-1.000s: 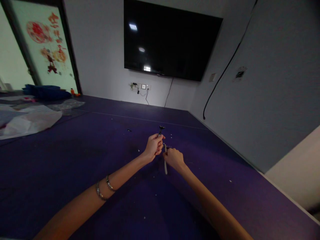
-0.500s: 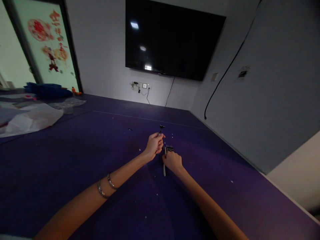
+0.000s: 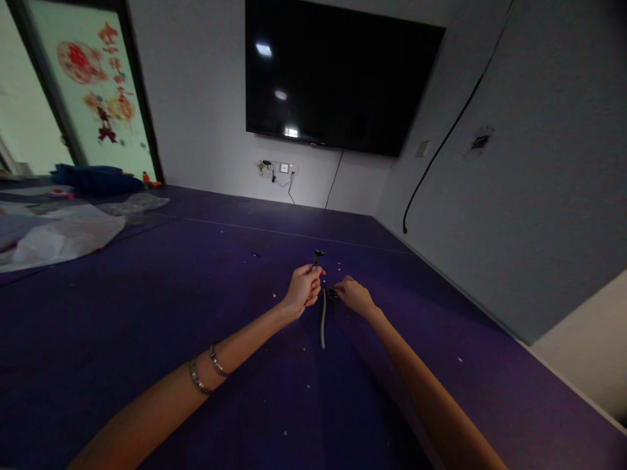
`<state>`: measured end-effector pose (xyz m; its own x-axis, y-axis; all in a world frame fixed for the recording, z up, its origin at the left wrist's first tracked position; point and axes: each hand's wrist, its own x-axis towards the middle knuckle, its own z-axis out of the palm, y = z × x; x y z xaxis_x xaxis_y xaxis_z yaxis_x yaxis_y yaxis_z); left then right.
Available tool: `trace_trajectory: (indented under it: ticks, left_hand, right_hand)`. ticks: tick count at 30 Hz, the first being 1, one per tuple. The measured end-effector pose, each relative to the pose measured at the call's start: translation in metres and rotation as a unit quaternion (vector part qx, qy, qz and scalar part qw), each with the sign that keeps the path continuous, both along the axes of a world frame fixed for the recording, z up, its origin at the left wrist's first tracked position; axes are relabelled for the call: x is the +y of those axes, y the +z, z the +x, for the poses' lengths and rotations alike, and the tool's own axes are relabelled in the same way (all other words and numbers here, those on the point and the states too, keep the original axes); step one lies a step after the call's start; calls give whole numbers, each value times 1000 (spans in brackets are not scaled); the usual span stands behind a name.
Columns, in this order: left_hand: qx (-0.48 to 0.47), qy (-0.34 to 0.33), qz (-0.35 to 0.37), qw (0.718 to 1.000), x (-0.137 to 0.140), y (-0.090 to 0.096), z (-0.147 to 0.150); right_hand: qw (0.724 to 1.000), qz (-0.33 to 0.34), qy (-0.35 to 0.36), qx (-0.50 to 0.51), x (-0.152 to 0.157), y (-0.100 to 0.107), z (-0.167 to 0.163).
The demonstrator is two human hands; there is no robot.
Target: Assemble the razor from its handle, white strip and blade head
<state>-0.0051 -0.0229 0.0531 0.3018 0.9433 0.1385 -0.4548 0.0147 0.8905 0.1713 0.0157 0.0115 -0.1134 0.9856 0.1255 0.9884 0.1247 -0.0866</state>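
Note:
My left hand point(image 3: 304, 290) is closed around the handle of a small dark tool point(image 3: 319, 255) with a wide T-shaped head, held upright above the purple floor point(image 3: 220, 365). To its right, my right hand point(image 3: 356, 295) is low over the floor, its fingertips pinched on a small black piece point(image 3: 333, 294). That piece is partly covered by the fingers, and its kind cannot be made out. Between the hands lies a thin, slightly curved grey strip point(image 3: 323, 323), apart from the right hand.
Small white scraps point(image 3: 274, 296) and a short dark bit point(image 3: 255, 254) are scattered on the floor. White plastic sheeting point(image 3: 73, 228) and a blue cloth bundle point(image 3: 95, 179) lie to the left. A black cable point(image 3: 441, 143) hangs along the right wall; a television point(image 3: 343, 72) is mounted ahead.
My right hand has moved slightly right and away from the grey strip, which now lies uncovered. Its fingers have shifted to the right side of the black piece. The left hand keeps its hold.

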Motion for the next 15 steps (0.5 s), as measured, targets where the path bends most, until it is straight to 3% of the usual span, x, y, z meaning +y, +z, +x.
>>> trace_trajectory:
  ticks: [6,15]
  left_hand:
    - [4,5,-1,1000,1,-2,-1]
    - [7,6,-2,1000,2,-4,-1]
  right_hand:
    - [1000,-14,7,2,6,-5,0]
    - [995,38,8,91,15,-10,6]
